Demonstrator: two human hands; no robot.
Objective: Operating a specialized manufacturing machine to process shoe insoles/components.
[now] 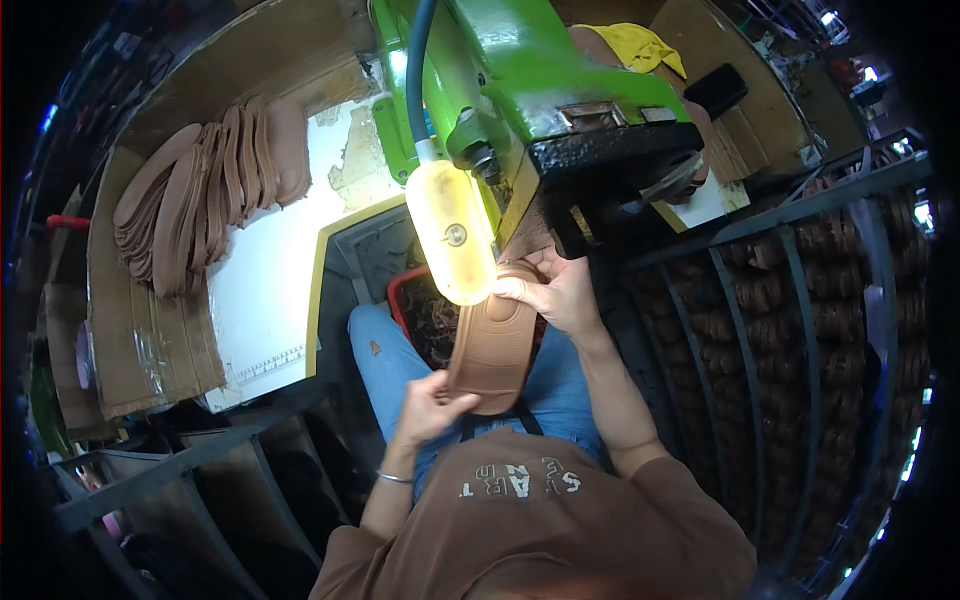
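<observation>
I hold a brown shoe sole (pixel 492 345) lengthwise between both hands, over my lap in blue jeans. My left hand (pixel 432 402) grips its near end. Its far end is pinched in my right hand (pixel 556 290), just under the black head (pixel 610 160) of a green machine (pixel 520 70). A glowing yellowish lamp (pixel 452 232) hangs beside the sole's far end.
A fanned stack of brown soles (pixel 205 190) lies on the white bench top (pixel 265 270) at left. A red crate (pixel 405 290) with dark scraps sits below the machine. A dark metal rack (pixel 800 330) filled with brown soles stands at right. Cardboard (pixel 150 345) lines the left.
</observation>
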